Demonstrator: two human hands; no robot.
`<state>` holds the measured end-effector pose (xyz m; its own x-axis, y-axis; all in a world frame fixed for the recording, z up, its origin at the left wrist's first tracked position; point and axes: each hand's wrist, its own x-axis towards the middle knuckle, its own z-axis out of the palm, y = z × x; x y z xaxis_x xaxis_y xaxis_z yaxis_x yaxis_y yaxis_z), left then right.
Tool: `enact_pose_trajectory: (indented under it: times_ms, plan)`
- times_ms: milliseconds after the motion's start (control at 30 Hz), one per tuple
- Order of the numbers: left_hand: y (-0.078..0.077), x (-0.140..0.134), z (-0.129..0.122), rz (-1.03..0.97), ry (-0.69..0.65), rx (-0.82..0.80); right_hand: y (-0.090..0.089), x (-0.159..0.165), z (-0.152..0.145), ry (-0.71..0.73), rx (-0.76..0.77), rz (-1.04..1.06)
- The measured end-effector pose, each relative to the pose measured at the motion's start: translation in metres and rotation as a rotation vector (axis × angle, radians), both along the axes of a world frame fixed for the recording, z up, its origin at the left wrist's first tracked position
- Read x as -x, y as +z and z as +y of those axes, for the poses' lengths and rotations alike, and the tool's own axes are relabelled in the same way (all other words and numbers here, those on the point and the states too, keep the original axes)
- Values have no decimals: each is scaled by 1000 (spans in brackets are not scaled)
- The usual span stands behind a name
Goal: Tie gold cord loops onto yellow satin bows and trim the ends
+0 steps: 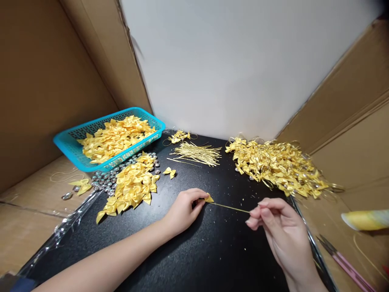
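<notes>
We saw the left hand (191, 207) closed in a pinch, thumb and forefinger near together, and at their tips was a small yellow bow (209, 198), of which only a pointed part came out. The right hand (279, 231) was also pinched, its fingertips closed upon one end of a thin golden cord (231, 207). This cord ran almost straight between the two grips, so it seemed to us lightly stretched. Whether it was tied to the bow, we could not tell, because the left fingers covered that place.

We judged the bow to be very light and soft, with a smooth satin face which could slip a little, or crush under a strong pinch; its gathered middle seemed the best place to hold. The cord looked thin and rather springy, so it was better taken close to its end.

To the left of the left-hand grip lay a heap of loose bows (130, 182), with silvery beads (103, 184) along its left side. Beyond this grip we saw a bundle of cut golden cords (197, 153). Beyond the right-hand grip there was a large pile of bows with cords (273, 166).
</notes>
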<state>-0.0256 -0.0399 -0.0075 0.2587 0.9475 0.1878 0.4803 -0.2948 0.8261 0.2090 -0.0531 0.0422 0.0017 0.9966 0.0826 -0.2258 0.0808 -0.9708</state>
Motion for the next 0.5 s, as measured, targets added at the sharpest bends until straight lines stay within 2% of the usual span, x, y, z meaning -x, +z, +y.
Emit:
enact_pose_trajectory:
  times_ms: [133, 233, 333, 400, 500]
  plan:
    - [-2, 0, -2, 145, 17, -101, -2, 6, 2, 28, 21, -32]
    - [3, 4, 1, 239, 67, -178, -5, 17, 0, 97, 60, -68]
    - [19, 22, 13, 386, 173, -249, -11, 26, -2, 143, 101, -68]
    - [35, 44, 25, 557, 272, -263, -16, 30, -4, 147, 120, -43]
    - [57, 80, 38, 869, 399, -144, -22, 32, -5, 138, 149, -8]
